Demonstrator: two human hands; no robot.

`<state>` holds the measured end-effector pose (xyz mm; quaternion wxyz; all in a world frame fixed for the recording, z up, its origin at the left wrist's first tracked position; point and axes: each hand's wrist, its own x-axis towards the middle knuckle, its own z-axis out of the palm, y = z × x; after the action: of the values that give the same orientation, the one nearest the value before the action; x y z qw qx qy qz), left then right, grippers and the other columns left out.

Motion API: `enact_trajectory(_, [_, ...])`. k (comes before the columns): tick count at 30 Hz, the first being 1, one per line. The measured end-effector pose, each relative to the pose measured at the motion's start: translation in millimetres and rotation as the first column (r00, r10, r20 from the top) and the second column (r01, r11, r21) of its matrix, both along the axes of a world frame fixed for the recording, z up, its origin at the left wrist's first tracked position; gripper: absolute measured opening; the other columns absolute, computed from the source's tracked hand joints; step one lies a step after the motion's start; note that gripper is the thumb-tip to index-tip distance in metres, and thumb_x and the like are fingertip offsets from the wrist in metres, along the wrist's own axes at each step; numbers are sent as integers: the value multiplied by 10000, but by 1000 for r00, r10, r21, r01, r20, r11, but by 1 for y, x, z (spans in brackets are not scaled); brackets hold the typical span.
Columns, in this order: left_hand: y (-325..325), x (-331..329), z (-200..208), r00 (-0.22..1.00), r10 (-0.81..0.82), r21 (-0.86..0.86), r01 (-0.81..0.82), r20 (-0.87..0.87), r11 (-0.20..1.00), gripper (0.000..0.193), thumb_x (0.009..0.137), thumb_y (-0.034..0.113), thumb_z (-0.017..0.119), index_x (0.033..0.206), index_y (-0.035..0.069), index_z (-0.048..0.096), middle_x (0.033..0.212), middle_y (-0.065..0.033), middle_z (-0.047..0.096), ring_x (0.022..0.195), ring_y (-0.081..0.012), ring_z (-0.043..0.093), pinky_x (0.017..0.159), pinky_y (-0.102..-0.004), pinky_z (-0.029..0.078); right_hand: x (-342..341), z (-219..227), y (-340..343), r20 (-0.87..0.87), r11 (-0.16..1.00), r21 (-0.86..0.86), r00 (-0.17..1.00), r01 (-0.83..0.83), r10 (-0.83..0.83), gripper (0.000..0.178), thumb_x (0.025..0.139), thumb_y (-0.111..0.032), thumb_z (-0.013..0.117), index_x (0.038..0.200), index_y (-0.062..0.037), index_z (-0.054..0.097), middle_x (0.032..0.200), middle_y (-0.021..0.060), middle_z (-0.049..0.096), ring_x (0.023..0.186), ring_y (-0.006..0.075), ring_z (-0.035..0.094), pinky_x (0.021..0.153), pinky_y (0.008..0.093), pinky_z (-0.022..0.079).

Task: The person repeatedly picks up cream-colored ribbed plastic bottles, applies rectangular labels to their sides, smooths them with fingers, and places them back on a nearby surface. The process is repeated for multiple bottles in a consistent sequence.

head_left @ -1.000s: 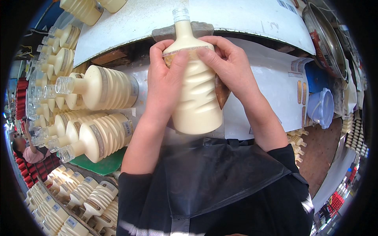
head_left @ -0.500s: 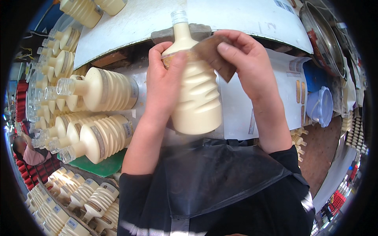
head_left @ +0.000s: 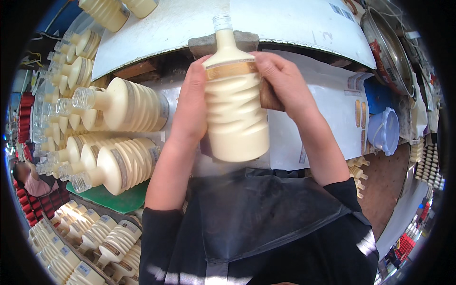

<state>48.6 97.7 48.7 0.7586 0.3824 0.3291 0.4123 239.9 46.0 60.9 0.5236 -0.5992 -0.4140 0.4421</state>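
Observation:
A cream bottle (head_left: 237, 128) with wavy ridges and a clear threaded neck lies in front of me, its neck pointing away. Around its shoulder runs a gold label band (head_left: 232, 70). My left hand (head_left: 191, 102) wraps the bottle's left side, its fingertips partly hidden behind it. At the shoulder's right end of the band is my right hand (head_left: 281, 78), with its thumb by the label. Those fingers hold a flat brown piece (head_left: 271, 99) against the right side of the bottle; most of the piece is hidden by the hand.
A grey block (head_left: 203, 46) sits behind the bottle's neck. Similar cream bottles (head_left: 130, 107) lie in rows at left, with more on a lower rack (head_left: 118, 242). A white sheet (head_left: 323, 114) with gold labels and a pale bucket (head_left: 384, 130) are at right. Another person (head_left: 35, 178) is far left.
My right hand has brought the brown piece from the front of the label round to the bottle's right side. The gold band shows across the front. My left hand has shifted outward along the left side.

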Motion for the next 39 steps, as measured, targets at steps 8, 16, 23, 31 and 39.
enact_trajectory(8, [5, 1, -6, 985, 53, 155, -28, -162, 988, 387, 1091, 354, 552, 1280, 19, 599, 1126, -45, 676, 999, -80, 606, 897, -254, 506, -7, -8, 0, -106, 997, -77, 994, 9, -17, 499, 1003, -379, 698, 1286, 32, 675, 1128, 71, 715, 1008, 95, 635, 887, 246, 514])
enact_trajectory(16, [4, 2, -4, 993, 40, 131, -25, -112, 991, 392, 1096, 363, 537, 1290, 26, 589, 1131, -47, 665, 1014, -82, 599, 901, -256, 505, -13, 5, 4, 34, 996, -85, 999, 38, -35, 548, 963, -459, 670, 1192, 38, 718, 1058, 145, 749, 987, 174, 691, 883, 307, 528])
enact_trajectory(23, [2, 1, -2, 992, 1, 132, 16, -123, 991, 422, 1086, 386, 548, 1326, 40, 530, 1163, -61, 640, 1032, -90, 592, 915, -259, 499, -8, 25, 8, 613, 968, -251, 772, -13, 170, 663, 908, -609, 605, 1117, 5, 743, 997, 228, 741, 947, 323, 725, 843, 394, 549])
enact_trajectory(31, [4, -1, -6, 999, -30, -3, 30, 42, 1000, 531, 1139, 421, 335, 1438, 13, 497, 1320, -116, 630, 1207, -182, 605, 1071, -352, 470, -8, 3, 1, 42, 993, -103, 997, -61, 66, 491, 976, -402, 665, 1250, 4, 697, 1130, 97, 731, 1015, 152, 663, 907, 293, 512])
enact_trajectory(39, [2, -1, -5, 997, -49, 67, 52, -56, 996, 502, 1106, 409, 477, 1415, 15, 507, 1251, -95, 638, 1114, -141, 607, 995, -306, 487, -16, 20, -4, 390, 992, -112, 921, 55, -7, 560, 869, -415, 754, 1254, -12, 700, 746, 6, 599, 704, 97, 559, 664, 278, 478])
